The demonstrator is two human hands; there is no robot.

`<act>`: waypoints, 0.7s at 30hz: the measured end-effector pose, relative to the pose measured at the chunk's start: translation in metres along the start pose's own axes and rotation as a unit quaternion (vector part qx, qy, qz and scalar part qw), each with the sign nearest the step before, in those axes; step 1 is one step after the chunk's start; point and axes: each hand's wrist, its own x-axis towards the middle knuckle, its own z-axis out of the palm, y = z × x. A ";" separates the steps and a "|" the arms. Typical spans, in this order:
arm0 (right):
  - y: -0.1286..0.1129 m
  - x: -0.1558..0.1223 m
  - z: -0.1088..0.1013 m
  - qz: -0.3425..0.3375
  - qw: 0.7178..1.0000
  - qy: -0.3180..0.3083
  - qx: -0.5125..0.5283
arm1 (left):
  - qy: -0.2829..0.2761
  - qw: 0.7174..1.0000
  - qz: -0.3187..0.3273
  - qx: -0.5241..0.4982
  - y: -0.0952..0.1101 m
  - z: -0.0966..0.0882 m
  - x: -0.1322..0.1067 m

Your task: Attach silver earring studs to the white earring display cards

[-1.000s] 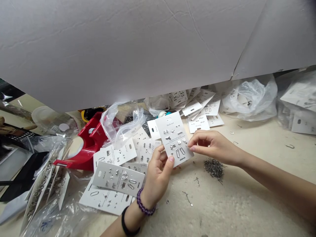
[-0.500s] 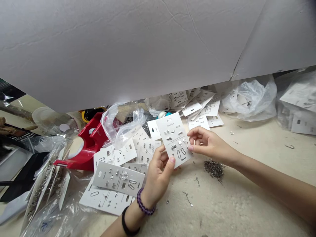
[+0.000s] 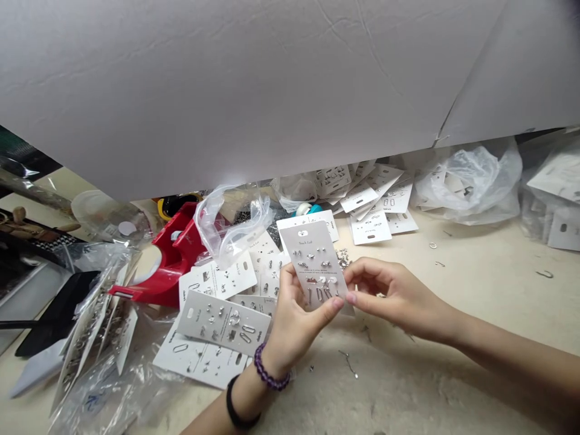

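My left hand [image 3: 301,320] grips a white earring card [image 3: 312,244] by its lower left side, thumb across the front. Rows of small metal earrings sit on the card, and it tilts back. My right hand [image 3: 394,293] is at the card's lower right edge with thumb and fingers curled together. Whatever is between those fingers is hidden. Just behind the held card lies another white card [image 3: 330,220]. Left of my left hand, more earring cards [image 3: 224,323] overlap in a loose pile. A small pile of metal earring pieces [image 3: 343,258] shows past the card's right edge.
A red plastic holder [image 3: 174,260] stands left, beside a clear plastic bag [image 3: 231,223]. More cards [image 3: 369,226] and a bagged bundle [image 3: 469,181] lie at the back. A large white board [image 3: 254,90] hangs over the far side. Loose metal bits [image 3: 348,362] lie on the table [image 3: 453,386].
The held card has tipped and come slightly lower, and my left thumb has slid further across its front. My right hand has moved down and right along its edge. The view has shifted slightly.
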 end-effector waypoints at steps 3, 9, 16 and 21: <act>-0.001 -0.001 0.003 -0.009 1.000 -0.014 -0.017 | -0.002 1.000 -0.011 -0.023 0.002 -0.001 0.002; -0.001 -0.001 0.004 -0.035 0.998 -0.040 -0.039 | -0.022 0.997 -0.053 -0.051 0.003 -0.007 0.005; -0.014 0.007 -0.024 -0.002 0.982 -0.111 -0.155 | -0.051 0.993 -0.071 -0.078 0.008 -0.008 0.006; -0.005 0.008 -0.035 0.024 0.915 -0.097 -0.390 | -0.026 0.988 -0.067 -0.139 0.011 -0.007 0.007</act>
